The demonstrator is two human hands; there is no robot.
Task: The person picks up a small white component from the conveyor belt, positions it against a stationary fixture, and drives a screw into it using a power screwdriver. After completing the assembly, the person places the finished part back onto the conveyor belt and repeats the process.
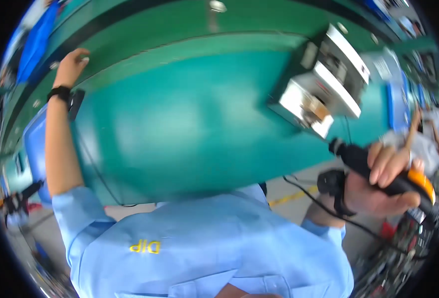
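The right hand [386, 181] holds a black and orange power tool [378, 174] at the right side, beyond the edge of the green desk [189, 124]; its fingers [384, 161] are wrapped closed around the handle. The tool tip points toward a white and grey device [324, 82] standing on the desk. The left hand [72, 65] rests far at the desk's back-left edge, with a black wristband [60, 92]; whether its fingers are spread, I cannot tell.

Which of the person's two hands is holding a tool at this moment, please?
The right hand is: it grips a black power tool with an orange end. The left hand holds nothing and rests far out on the green table.
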